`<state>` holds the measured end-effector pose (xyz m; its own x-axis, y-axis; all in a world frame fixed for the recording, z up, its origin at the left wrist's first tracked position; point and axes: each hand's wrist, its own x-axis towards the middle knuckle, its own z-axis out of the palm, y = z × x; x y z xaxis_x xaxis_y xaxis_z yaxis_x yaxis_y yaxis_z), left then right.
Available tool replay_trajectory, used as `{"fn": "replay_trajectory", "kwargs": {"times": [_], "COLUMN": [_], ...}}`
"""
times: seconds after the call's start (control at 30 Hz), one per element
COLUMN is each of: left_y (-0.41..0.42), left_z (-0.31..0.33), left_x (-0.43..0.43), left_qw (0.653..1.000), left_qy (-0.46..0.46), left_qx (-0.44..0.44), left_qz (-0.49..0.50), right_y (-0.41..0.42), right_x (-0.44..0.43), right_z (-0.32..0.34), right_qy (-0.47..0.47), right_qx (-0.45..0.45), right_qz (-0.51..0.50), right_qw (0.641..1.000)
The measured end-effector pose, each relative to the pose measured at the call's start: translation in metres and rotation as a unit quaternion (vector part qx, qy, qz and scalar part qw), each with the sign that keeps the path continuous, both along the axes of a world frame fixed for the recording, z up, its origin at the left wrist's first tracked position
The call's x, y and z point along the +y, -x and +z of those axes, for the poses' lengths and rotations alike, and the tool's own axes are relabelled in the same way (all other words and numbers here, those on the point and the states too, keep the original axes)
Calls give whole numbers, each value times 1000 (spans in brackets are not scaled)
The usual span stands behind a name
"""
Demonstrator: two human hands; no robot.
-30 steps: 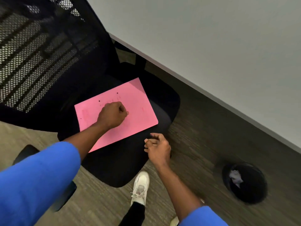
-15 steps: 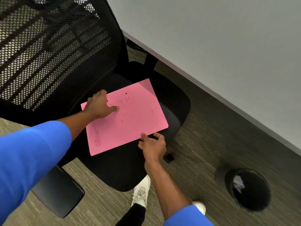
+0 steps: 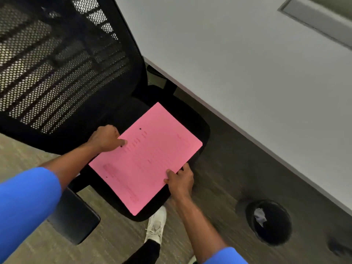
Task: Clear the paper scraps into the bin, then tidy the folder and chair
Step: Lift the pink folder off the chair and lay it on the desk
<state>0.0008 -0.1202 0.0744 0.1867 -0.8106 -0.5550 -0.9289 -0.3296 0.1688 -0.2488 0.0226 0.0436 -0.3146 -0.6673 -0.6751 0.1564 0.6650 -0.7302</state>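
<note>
Dim, even indoor light; soft motion blur, wide-angle bending at edges.

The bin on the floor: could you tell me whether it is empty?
Not empty: crumpled white paper lies inside the black bin.

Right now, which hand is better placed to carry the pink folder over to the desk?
Right, probably. The right hand pinches the pink folder at its edge nearest the desk, thumb on top. The left hand holds the far edge, by the chair back.
</note>
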Motion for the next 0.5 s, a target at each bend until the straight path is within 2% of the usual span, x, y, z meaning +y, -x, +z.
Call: {"fn": "replay_trajectory", "kwargs": {"times": [0.2, 0.5], "left_y": [12, 100], "left_z": [53, 177], "left_x": [49, 104], "left_qw": [999, 993], "left_qy": [-13, 17], "left_qx": [38, 119], "left_qz": [-16, 2], "right_y": [42, 134], "right_x": [30, 62], "right_z": [61, 167], "right_qy": [41, 103], "right_qx": [55, 154], "right_qz": [59, 84], "right_qw": [996, 979]}}
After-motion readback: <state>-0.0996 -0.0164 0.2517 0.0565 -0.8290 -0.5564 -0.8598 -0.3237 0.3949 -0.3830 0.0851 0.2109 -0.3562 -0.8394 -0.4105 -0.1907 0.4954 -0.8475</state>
